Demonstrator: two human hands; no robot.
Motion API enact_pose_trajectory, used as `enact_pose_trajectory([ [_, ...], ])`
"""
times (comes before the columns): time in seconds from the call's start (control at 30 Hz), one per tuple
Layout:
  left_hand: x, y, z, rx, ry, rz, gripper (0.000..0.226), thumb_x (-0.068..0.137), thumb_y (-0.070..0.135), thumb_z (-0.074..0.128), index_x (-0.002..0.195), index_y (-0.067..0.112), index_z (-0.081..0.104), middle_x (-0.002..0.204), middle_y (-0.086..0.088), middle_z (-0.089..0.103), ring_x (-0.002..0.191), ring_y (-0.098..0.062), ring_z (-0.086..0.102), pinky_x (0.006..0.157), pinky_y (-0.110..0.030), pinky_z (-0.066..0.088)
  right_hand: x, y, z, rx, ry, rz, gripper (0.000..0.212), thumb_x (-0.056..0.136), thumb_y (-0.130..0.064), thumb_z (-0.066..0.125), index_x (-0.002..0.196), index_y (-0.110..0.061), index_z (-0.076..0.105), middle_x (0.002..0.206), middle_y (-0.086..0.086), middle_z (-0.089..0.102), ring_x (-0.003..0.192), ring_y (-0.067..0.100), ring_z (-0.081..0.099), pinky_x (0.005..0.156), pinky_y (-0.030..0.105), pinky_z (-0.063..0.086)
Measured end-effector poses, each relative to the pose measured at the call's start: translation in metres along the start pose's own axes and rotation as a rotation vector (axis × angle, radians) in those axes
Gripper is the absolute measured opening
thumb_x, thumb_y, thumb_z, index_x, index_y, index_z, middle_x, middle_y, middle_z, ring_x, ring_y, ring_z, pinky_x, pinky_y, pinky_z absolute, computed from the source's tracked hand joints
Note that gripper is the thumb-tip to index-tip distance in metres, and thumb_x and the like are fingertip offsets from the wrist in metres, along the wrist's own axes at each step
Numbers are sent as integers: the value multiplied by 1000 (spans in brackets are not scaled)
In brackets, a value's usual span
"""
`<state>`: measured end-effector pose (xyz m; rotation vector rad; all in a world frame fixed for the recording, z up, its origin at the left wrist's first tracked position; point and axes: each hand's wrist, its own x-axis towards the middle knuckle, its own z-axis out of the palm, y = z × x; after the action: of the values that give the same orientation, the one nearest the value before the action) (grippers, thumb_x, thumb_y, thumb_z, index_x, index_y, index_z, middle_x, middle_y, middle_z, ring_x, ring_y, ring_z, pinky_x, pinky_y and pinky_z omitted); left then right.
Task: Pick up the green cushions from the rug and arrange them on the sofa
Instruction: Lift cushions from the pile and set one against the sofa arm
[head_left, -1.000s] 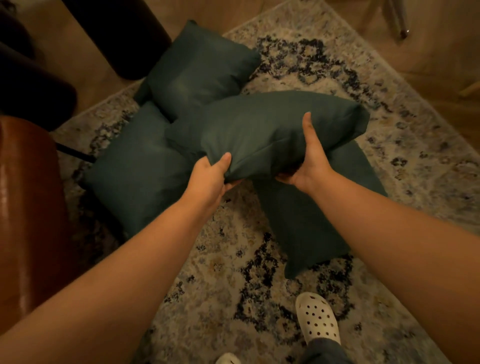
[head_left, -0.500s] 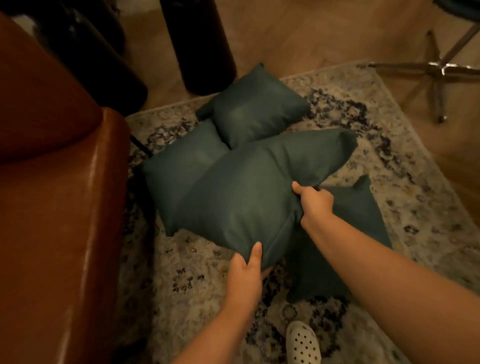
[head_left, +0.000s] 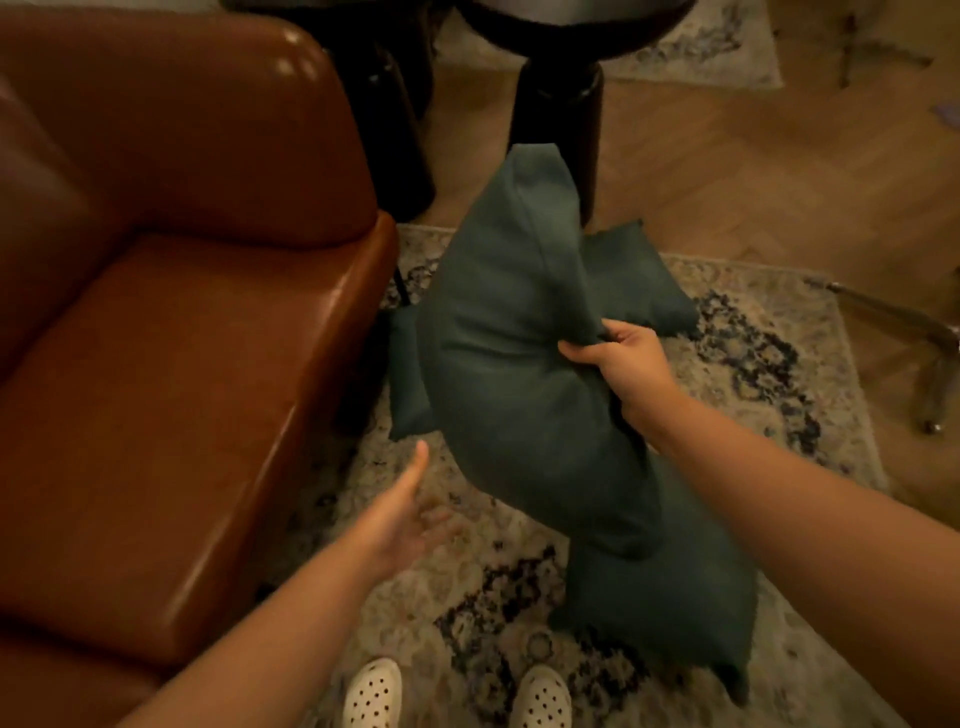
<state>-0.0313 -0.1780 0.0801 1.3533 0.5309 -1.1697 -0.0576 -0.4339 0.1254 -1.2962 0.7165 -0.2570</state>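
Note:
My right hand (head_left: 621, 358) grips the edge of a dark green cushion (head_left: 509, 364) and holds it upright in the air above the patterned rug (head_left: 753, 374). My left hand (head_left: 410, 514) is open below and left of it, fingers apart, touching nothing. Three more green cushions lie on the rug, partly hidden by the lifted one: one behind it (head_left: 639, 286), one at its left (head_left: 408, 379) and one near my feet (head_left: 670, 597). The brown leather sofa (head_left: 171, 374) fills the left side, its seat bare.
Thick black table legs (head_left: 558, 124) stand beyond the rug next to the sofa's arm. A chair's metal base (head_left: 930, 353) sits at the right edge on the wooden floor. My white perforated shoes (head_left: 374, 696) are at the bottom.
My left hand has let go of the cushion and dropped away open. The right hand alone has lifted the cushion upright, and my view has swung left, showing much more of the sofa.

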Motion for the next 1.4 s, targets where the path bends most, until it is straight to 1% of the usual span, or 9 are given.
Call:
enact_pose_trajectory([
  [0.17,-26,24,-53,-175,182,128,111,59,80,49,150,23,21,157,-1,24,141,-25,29,108,-45,31,-29,-61,40,-100,-295,-42,23,71,6,72,84,-12,74,76,0,75,69,13,71,59,21,55],
  [0.3,-62,17,-93,-352,308,226,103,66,89,20,147,27,30,153,2,33,140,-27,30,115,-49,23,-49,-107,76,-163,-520,-64,23,63,-4,76,82,-16,77,83,2,76,75,15,72,63,23,56],
  [0.5,-145,10,-161,-570,429,455,88,69,91,8,126,41,53,106,16,69,95,-19,60,78,-32,49,-71,-148,150,-172,-770,-46,23,68,-6,68,81,-21,79,87,-1,76,80,14,72,65,23,56],
  [0.6,-188,13,-197,-605,422,596,83,75,85,11,138,40,41,139,14,51,130,-19,43,103,-34,36,-81,-156,192,-166,-846,-10,25,71,-5,67,89,-20,77,95,2,75,87,17,72,68,25,56],
  [0.73,-247,15,-252,-609,649,606,96,66,90,21,142,35,38,146,7,42,136,-24,36,112,-44,31,-96,-165,256,-242,-985,15,38,77,-8,66,114,-17,65,114,2,71,103,19,67,78,29,56],
  [1.03,-340,-2,-344,-524,755,651,89,60,88,26,132,39,45,140,3,50,125,-21,48,88,-38,41,-151,-138,386,-445,-882,-28,77,75,18,43,133,-33,39,113,-11,57,103,15,56,79,35,48],
  [1.17,-357,-18,-388,-507,883,652,86,76,76,16,139,24,42,143,-8,46,131,-31,42,96,-42,38,-179,-120,429,-479,-856,-105,90,76,23,43,142,-36,28,120,-9,50,105,15,51,69,30,49],
  [1.27,-365,-31,-423,-505,977,634,71,91,64,15,141,21,41,143,-12,46,130,-34,43,98,-44,38,-201,-113,460,-400,-847,14,90,70,26,29,139,-31,32,119,1,54,99,23,53,56,28,47],
  [1.4,-377,-41,-456,-562,1004,725,71,86,66,27,142,24,41,147,-3,42,135,-25,38,102,-38,36,-227,-107,490,-233,-941,213,66,68,20,26,120,-12,49,103,8,62,89,27,59,70,36,45],
])
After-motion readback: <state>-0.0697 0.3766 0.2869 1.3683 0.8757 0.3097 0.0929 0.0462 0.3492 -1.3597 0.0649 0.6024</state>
